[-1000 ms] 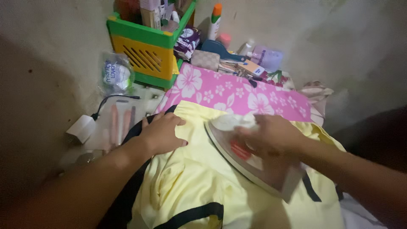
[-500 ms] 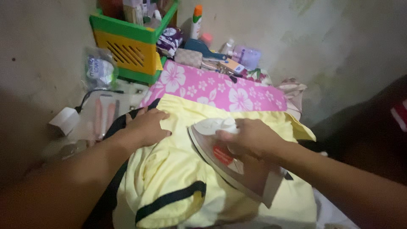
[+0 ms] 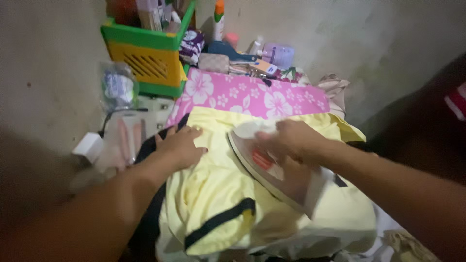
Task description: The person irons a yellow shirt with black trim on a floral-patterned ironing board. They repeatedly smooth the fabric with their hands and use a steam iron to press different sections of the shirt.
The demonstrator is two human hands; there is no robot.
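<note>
A pale yellow garment with black trim lies spread over a pink floral cloth. My left hand rests flat on the garment's upper left part, fingers spread, holding nothing. My right hand grips the handle of a white and red clothes iron, which sits tilted on the garment's middle, its soleplate edge toward my left hand. The two hands are about a hand's width apart.
A green and yellow plastic crate full of bottles stands at the back left against the wall. Small bottles, a pouch and a brush lie behind the pink cloth. A clear plastic bag and a white plug sit left.
The view has shifted slightly, so everything sits a little lower left in frame. The iron has slid a short way toward me over the garment. My left hand stays flat on the cloth.
</note>
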